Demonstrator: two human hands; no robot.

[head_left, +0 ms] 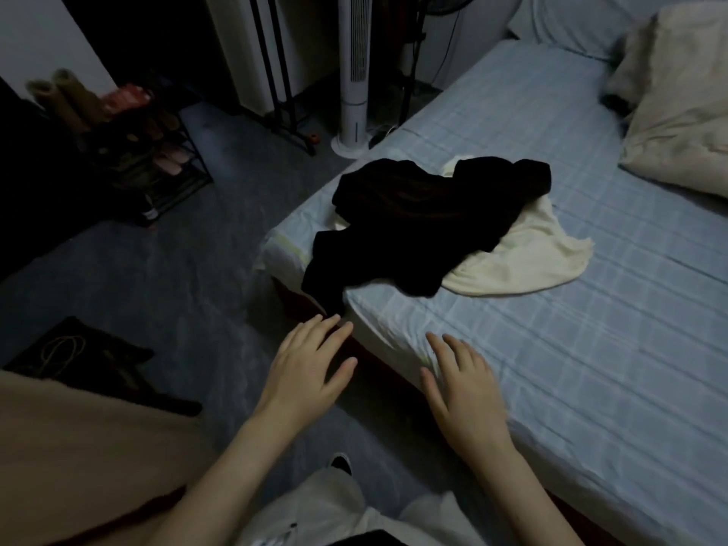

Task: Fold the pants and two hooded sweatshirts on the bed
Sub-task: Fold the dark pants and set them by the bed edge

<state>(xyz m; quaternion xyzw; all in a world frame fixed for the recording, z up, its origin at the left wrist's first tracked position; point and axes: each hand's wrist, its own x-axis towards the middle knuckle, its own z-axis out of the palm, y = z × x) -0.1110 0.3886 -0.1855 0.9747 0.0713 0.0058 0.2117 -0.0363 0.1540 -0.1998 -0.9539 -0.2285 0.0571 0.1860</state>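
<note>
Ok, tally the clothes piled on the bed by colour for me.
Black heap: 1 (how many pieces are in it cannot be told)
Cream garment, lying under the black: 1
Total: 2

Locate the clothing in one loose, unfolded heap near the left edge of the bed, which carries a pale blue checked sheet. The black clothing lies on top, crumpled and spread along that edge. You cannot tell from this view how many items it comprises, nor which part is pants and which is sweatshirt. One black end droops over the edge of the bed at the near left of the heap. The cream garment lies beneath the black clothing, against the sheet. Its largest exposed part protrudes to the right, and smaller patches show at the far side and the left side.
</note>
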